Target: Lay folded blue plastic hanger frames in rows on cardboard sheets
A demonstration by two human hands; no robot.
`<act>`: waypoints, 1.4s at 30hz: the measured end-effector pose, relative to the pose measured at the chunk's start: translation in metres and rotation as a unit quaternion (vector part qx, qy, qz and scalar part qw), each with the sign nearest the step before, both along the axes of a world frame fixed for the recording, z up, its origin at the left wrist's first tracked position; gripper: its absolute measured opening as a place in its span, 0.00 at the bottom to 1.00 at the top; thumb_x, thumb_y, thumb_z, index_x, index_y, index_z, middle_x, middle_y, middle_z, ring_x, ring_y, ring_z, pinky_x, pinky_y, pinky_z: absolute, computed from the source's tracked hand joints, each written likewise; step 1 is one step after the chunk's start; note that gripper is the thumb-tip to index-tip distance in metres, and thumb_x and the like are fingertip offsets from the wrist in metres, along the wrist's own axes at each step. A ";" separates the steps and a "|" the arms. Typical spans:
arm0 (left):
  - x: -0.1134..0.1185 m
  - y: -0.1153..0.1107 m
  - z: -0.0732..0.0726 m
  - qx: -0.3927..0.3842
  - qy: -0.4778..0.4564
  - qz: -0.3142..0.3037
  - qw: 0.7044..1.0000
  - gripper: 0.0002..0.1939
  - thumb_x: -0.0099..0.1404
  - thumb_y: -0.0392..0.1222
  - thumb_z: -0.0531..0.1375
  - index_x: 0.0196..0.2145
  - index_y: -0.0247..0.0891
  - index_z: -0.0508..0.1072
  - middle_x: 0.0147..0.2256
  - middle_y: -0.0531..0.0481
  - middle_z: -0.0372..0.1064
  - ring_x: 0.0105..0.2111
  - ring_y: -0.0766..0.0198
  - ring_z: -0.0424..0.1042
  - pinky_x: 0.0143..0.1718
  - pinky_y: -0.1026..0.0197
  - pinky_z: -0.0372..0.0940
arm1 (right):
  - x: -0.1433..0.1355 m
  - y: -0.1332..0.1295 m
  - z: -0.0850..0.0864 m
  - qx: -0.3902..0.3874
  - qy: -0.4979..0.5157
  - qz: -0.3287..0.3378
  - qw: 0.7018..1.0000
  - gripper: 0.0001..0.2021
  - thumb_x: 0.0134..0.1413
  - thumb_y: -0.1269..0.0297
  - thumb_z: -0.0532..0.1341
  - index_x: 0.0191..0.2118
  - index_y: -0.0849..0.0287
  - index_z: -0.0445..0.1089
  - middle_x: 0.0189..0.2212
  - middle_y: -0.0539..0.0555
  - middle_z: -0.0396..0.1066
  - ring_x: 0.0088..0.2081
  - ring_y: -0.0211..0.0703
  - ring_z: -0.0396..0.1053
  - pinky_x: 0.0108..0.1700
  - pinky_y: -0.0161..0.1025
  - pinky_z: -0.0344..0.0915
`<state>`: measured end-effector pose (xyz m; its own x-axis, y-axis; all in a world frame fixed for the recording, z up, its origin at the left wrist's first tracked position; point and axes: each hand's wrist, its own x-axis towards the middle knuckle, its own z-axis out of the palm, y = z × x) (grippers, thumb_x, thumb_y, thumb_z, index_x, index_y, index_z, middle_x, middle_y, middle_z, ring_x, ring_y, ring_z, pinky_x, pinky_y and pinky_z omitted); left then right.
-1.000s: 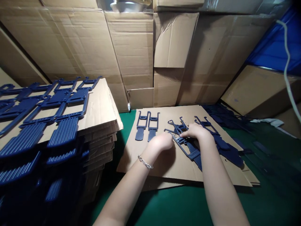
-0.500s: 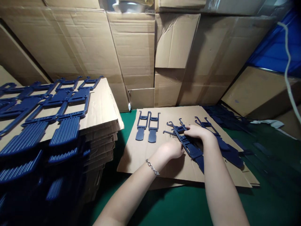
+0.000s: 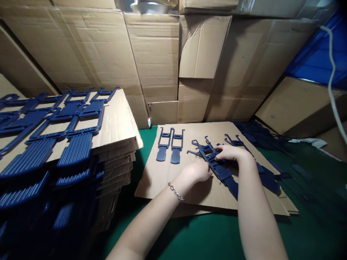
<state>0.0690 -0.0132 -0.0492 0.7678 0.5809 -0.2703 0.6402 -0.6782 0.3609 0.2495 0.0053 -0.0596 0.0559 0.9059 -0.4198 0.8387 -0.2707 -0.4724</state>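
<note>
Dark blue plastic frames with hooked arms and a flat end lie slantwise in an overlapping bunch (image 3: 217,167) on a cardboard sheet (image 3: 165,184). My left hand (image 3: 199,171), below a chain bracelet, is closed at the near left edge of the bunch; its fingertips are partly hidden. From the right, my right hand (image 3: 229,153) reaches over the bunch, its fingers closed on the upper part of a frame. Two similar frames, a left one (image 3: 162,153) and a right one (image 3: 175,156), lie side by side farther left with their ribbed ends toward me.
At left stands a tall stack of cardboard layers (image 3: 121,126) with blue frames (image 3: 76,150) between and on them. More dark frames (image 3: 267,177) lie beside my right forearm, on a green table (image 3: 206,234). Cardboard boxes (image 3: 151,54) wall the back; a white cable (image 3: 331,72) hangs at right.
My right hand has shifted slightly right and toward me, and the slanted frames under it have moved a little with it. My left hand stays almost in place.
</note>
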 end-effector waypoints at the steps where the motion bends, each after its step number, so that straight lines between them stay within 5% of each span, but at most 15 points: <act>1: 0.000 0.000 0.000 0.003 -0.005 0.000 1.000 0.16 0.61 0.40 0.49 0.43 0.33 0.68 0.43 0.39 0.69 0.41 0.55 0.70 0.40 0.59 0.65 | -0.003 -0.001 0.003 -0.006 0.002 0.005 1.000 0.24 0.40 0.71 0.59 0.49 0.62 0.66 0.41 0.55 0.70 0.39 0.40 0.68 0.38 0.30 0.62; 5: 0.001 0.001 -0.001 0.008 -0.025 0.003 1.000 0.15 0.62 0.41 0.47 0.43 0.34 0.67 0.43 0.41 0.69 0.40 0.57 0.70 0.38 0.61 0.65 | -0.012 -0.002 0.010 -0.012 -0.050 0.004 0.999 0.22 0.40 0.71 0.60 0.47 0.64 0.67 0.38 0.56 0.71 0.34 0.39 0.68 0.33 0.30 0.61; 11: 0.002 0.003 -0.008 0.014 -0.027 0.011 0.999 0.13 0.61 0.40 0.49 0.38 0.32 0.68 0.40 0.38 0.69 0.40 0.54 0.70 0.39 0.58 0.64 | -0.021 0.009 -0.002 0.012 -0.130 -0.035 0.991 0.13 0.41 0.72 0.58 0.37 0.66 0.71 0.31 0.58 0.71 0.30 0.40 0.68 0.27 0.31 0.58; 21: -0.001 0.006 -0.007 -0.006 -0.041 0.018 0.999 0.15 0.59 0.40 0.50 0.42 0.32 0.67 0.41 0.38 0.69 0.38 0.54 0.70 0.34 0.59 0.63 | -0.022 0.002 0.008 0.113 -0.022 -0.007 0.993 0.14 0.43 0.71 0.55 0.39 0.61 0.71 0.39 0.56 0.71 0.40 0.43 0.68 0.38 0.30 0.61; 27: -0.003 0.008 -0.006 -0.018 -0.108 0.059 0.992 0.20 0.63 0.51 0.45 0.37 0.33 0.68 0.36 0.39 0.70 0.35 0.52 0.70 0.33 0.56 0.62 | -0.017 -0.001 0.020 0.211 -0.069 -0.107 0.969 0.18 0.42 0.74 0.51 0.43 0.63 0.64 0.41 0.61 0.68 0.42 0.48 0.66 0.40 0.36 0.61; 30: 0.000 0.010 -0.007 -0.089 -0.287 0.104 0.948 0.21 0.60 0.55 0.51 0.40 0.35 0.66 0.36 0.42 0.70 0.36 0.54 0.70 0.34 0.56 0.62 | -0.022 -0.009 0.034 0.257 -0.034 -0.117 0.959 0.18 0.42 0.73 0.50 0.43 0.60 0.62 0.37 0.57 0.69 0.39 0.47 0.66 0.39 0.37 0.61; 36: 0.008 0.015 0.004 -0.277 -0.589 0.154 0.743 0.19 0.55 0.45 0.60 0.42 0.34 0.66 0.43 0.43 0.68 0.44 0.57 0.67 0.43 0.58 0.61 | -0.047 -0.026 0.058 0.325 0.135 -0.059 0.934 0.21 0.41 0.74 0.50 0.44 0.59 0.64 0.41 0.53 0.68 0.42 0.43 0.65 0.44 0.37 0.62; 38: 0.006 0.017 0.011 -0.304 -0.605 0.168 0.716 0.17 0.54 0.42 0.61 0.40 0.33 0.68 0.42 0.43 0.69 0.43 0.57 0.67 0.45 0.58 0.60 | -0.051 -0.030 0.061 0.306 0.144 -0.047 0.940 0.21 0.42 0.73 0.50 0.45 0.60 0.65 0.42 0.54 0.68 0.44 0.45 0.64 0.45 0.38 0.61; 42: -0.004 0.019 0.020 -0.333 -0.591 0.162 0.717 0.13 0.53 0.39 0.61 0.37 0.32 0.70 0.36 0.45 0.70 0.40 0.60 0.67 0.45 0.58 0.59 | -0.045 -0.035 0.063 0.221 0.188 0.016 0.957 0.20 0.46 0.67 0.55 0.48 0.60 0.65 0.42 0.54 0.69 0.45 0.46 0.65 0.45 0.39 0.63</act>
